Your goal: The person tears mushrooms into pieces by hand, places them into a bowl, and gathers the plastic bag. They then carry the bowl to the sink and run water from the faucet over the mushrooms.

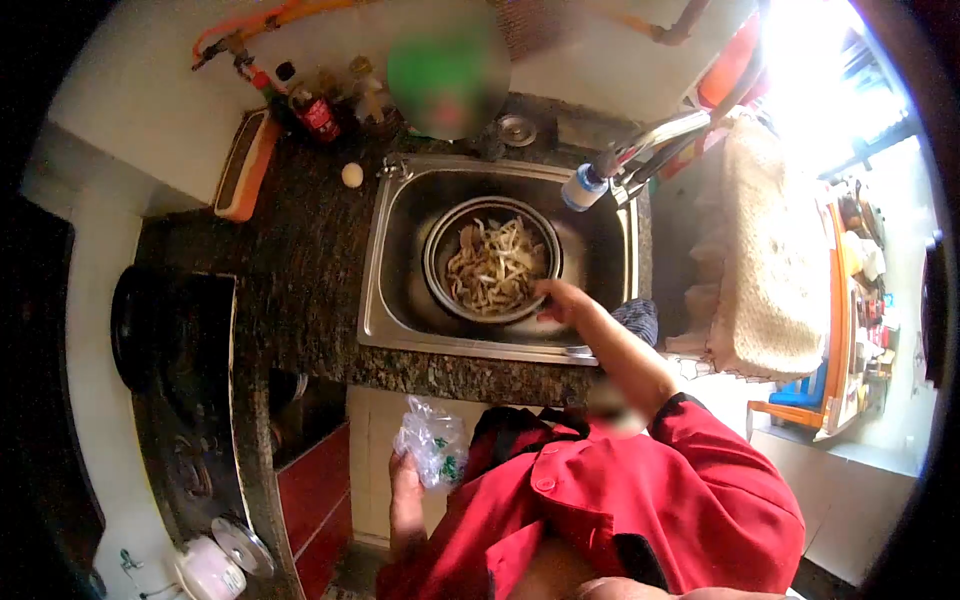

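In the head view, a round metal bowl (436, 286) sits in the sink basin, filled with pale, torn strips that look like mushrooms (495, 265). My right hand (564, 302) reaches over the bowl's right rim, its fingertips apart and right at the edge of the strips. Low in front of the counter, my left hand (405, 484) is closed around a crumpled clear plastic bag (430, 438) with green print. Part of that hand is hidden behind the bag.
The steel sink (375, 310) is set in a dark speckled counter (300, 240). A faucet (660, 135) with a blue-and-white filter overhangs its back right corner. An egg (352, 175), bottles (318, 118) and an orange-edged holder (245, 165) stand left. A draped cloth (765, 260) lies right.
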### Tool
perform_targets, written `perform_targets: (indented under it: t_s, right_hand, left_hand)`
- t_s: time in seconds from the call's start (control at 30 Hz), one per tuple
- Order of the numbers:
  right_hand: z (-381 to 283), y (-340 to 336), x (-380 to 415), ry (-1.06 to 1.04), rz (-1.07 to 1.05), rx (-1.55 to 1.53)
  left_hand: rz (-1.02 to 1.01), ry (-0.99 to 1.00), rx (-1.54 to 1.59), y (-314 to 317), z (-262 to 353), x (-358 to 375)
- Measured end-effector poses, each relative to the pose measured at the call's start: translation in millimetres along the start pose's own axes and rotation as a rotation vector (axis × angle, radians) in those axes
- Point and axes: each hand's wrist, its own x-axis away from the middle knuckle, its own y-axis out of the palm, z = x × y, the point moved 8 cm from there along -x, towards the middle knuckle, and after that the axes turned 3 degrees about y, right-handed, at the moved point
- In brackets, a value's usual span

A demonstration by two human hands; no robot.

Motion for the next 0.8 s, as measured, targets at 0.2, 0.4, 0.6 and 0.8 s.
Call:
perform_targets:
  t_s: [0.2, 0.4, 0.6, 0.8]
  right_hand:
    - [-46, -42, 42, -0.327, 0.477, 1.097]
    - [-224, -8, 195, -1.266, 1.081, 0.919]
    - [-192, 24, 190, -1.431, 0.932, 1.013]
    - [-133, 11, 119, -0.771, 0.162, -0.204]
  left_hand:
    - [0.043, -0.060, -0.138, 22, 31, -5]
    - [0.089, -0.043, -0.387, 53, 77, -11]
    - [0.026, 0.011, -0.279, 88, 100, -2]
    - [-0.038, 0.028, -0.219, 96, 112, 16]
